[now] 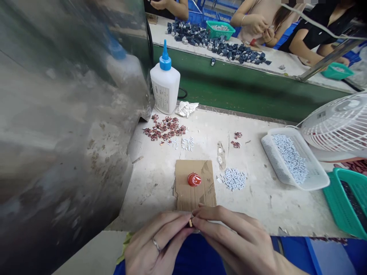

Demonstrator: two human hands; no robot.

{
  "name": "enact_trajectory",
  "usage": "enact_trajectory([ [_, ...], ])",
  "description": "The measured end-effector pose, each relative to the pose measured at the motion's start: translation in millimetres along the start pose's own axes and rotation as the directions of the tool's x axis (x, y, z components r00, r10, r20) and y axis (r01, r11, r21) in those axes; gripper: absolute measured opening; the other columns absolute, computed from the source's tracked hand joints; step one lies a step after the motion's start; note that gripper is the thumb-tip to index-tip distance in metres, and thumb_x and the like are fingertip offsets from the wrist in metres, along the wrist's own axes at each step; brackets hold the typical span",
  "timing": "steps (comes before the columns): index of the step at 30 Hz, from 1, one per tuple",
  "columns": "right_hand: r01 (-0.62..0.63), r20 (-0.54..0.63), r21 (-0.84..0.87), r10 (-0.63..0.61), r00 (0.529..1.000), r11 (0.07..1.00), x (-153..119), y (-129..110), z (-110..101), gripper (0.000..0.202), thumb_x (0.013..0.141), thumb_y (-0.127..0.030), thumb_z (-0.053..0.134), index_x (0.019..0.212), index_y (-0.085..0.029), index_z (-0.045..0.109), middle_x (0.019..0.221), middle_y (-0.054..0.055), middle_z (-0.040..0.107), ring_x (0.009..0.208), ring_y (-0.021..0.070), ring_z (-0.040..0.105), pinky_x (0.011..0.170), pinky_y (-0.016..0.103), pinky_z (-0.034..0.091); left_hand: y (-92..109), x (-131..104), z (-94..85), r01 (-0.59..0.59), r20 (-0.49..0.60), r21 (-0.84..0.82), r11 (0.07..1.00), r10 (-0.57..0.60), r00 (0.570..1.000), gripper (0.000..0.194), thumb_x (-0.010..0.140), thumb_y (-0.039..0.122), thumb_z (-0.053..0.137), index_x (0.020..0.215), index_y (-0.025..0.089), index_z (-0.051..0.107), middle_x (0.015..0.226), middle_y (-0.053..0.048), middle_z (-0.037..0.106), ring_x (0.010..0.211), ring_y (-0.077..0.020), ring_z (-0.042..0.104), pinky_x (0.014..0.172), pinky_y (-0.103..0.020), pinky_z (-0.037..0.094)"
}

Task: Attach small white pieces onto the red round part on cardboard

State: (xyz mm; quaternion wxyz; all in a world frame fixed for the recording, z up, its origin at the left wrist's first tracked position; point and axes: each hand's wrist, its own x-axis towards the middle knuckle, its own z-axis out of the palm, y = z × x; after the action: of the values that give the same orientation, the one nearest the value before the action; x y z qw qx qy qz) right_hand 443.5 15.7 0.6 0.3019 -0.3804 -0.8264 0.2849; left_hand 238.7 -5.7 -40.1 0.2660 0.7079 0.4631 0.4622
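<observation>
My left hand [160, 238], with a ring on one finger, and my right hand [236, 235] meet at the table's front edge. Their fingertips pinch a small dark part with an orange patch [190, 222], mostly hidden by the fingers. Just beyond lies a cardboard piece [183, 194] bearing a round red cap-like dish [194, 179] with a glossy, whitish swirl. A pile of tiny pale pieces [233, 178] sits to the right of the cardboard. Several small reddish-brown parts [164, 129] are heaped at the back left, with scattered white bits [187, 144] beside them.
A white bottle with a blue nozzle [165, 86] and crumpled tissue [187, 109] stand at the back. Metal panelling [71, 114] walls the left. On the right are a white basket [312, 179], a fan [338, 122] and a green basket [334, 198]. Co-workers sit across a green divider [229, 89].
</observation>
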Motion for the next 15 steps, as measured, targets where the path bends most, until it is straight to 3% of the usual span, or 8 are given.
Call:
enact_trajectory([
  [7,-0.003,-0.003,0.01,0.003,1.0,1.0,-5.3,0.8,-1.9,0.033,0.101,-0.006,0.06,0.131,-0.018,0.069,0.11,0.013,0.079,0.098,0.0207,0.079,0.084,0.026,0.069,3.7,3.1,2.0,0.012,0.015,-0.042,0.999,-0.011,1.0,0.034,0.087,-0.003,0.069,0.113,0.018,0.07,0.105,0.001,0.075,0.096,-0.0055,0.073,0.089,-0.013,0.06],
  [10,-0.059,-0.027,0.111,0.062,0.998,0.992,-5.5,2.3,-3.5,0.037,0.099,-0.004,0.062,0.131,-0.021,0.069,0.109,0.012,0.077,0.096,0.0198,0.078,0.08,0.026,0.069,5.5,6.0,3.1,0.023,0.027,-0.036,0.999,-0.023,0.999,0.033,0.088,-0.001,0.07,0.114,0.019,0.07,0.103,0.002,0.076,0.094,-0.0052,0.073,0.089,-0.012,0.06],
  [15,-0.166,-0.067,0.315,0.196,0.978,0.934,-1.7,1.9,-2.8,0.041,0.095,-0.014,0.075,0.133,-0.028,0.069,0.108,0.008,0.077,0.093,0.0204,0.077,0.077,0.03,0.068,9.3,7.2,6.7,-0.005,-0.002,0.042,0.999,0.005,1.0,0.026,0.091,0.005,0.068,0.113,0.02,0.068,0.102,0.004,0.078,0.09,-0.0028,0.075,0.093,-0.008,0.056],
])
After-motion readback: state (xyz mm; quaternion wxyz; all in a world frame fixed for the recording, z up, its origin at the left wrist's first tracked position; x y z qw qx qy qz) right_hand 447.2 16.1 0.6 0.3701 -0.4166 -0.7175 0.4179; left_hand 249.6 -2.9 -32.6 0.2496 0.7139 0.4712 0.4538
